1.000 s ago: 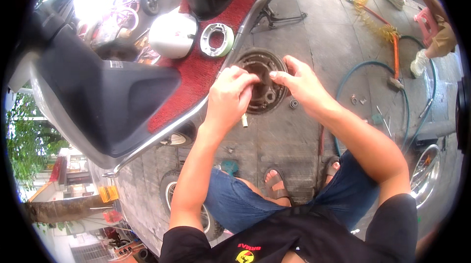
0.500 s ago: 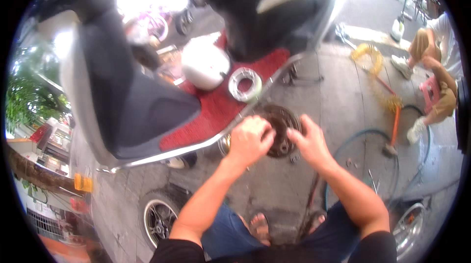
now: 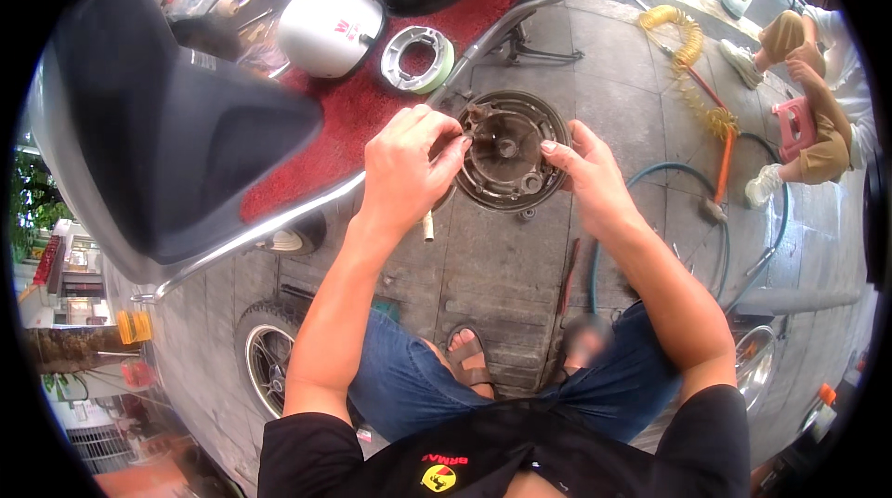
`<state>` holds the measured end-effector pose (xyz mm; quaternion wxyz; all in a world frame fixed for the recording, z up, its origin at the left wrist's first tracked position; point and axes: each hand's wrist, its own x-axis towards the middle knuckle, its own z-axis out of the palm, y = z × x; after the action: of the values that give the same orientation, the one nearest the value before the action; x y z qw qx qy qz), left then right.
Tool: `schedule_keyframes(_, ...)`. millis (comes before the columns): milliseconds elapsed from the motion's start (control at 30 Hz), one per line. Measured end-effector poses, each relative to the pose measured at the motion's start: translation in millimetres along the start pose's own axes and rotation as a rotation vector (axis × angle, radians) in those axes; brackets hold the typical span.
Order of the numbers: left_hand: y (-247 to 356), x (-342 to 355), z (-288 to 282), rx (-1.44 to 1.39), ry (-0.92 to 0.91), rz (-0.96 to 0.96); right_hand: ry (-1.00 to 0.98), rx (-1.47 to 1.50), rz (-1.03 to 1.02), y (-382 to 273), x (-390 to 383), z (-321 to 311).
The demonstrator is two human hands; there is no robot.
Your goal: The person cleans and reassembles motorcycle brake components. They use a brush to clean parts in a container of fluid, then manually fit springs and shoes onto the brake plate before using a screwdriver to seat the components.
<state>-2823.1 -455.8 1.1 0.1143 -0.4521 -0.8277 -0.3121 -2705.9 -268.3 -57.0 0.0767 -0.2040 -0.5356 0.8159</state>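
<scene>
A round, dark, grimy brake backing plate [image 3: 530,129] faces up in front of me, with a round hub in its middle. My right hand [image 3: 595,175] grips its right rim, thumb over the top and fingers below. At the plate's left side, my left hand [image 3: 409,163] pinches thumb and forefinger together by a small raised part; anything between those tips is too small to make out. A pale tube-like piece [image 3: 428,227] shows under that hand. Just beyond the plate, a ring-shaped pair of brake shoes [image 3: 438,76] lies on the scooter's red floor mat [image 3: 307,147].
A white helmet [image 3: 321,29] sits on the mat of the scooter [image 3: 167,136]. Wheels lie either side of my knees, including a left wheel [image 3: 269,349]. At right are a hammer [image 3: 723,173], a blue hose [image 3: 595,266], a yellow coiled hose [image 3: 689,33] and a seated person [image 3: 822,117].
The view has shifted, so scooter and plate appear higher. My right hand, apart from the rim before, now grips it. My left fingertips have come together at the plate's left side.
</scene>
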Motion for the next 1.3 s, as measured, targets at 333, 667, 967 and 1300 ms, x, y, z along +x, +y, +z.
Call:
schedule_keyframes(333,7.1,4.7,11.4,-0.002,-0.077,0.086,0.006,0.032,0.053,1.8,3.5,-1.2)
schedule_keyframes(667,2.9,4.5,26.8,-0.012,-0.213,0.212,-0.029,-0.199,-0.144,9.3,7.2,-3.3)
schedule_keyframes(967,2.7,10.1,21.3,-0.069,-0.208,0.263,-0.029,-0.161,-0.047,8.2,9.1,-6.3)
schedule_keyframes(1300,14.7,-1.6,27.5,-0.097,-0.127,-0.162,0.043,-0.516,-0.295,-1.9,-2.1,-3.5)
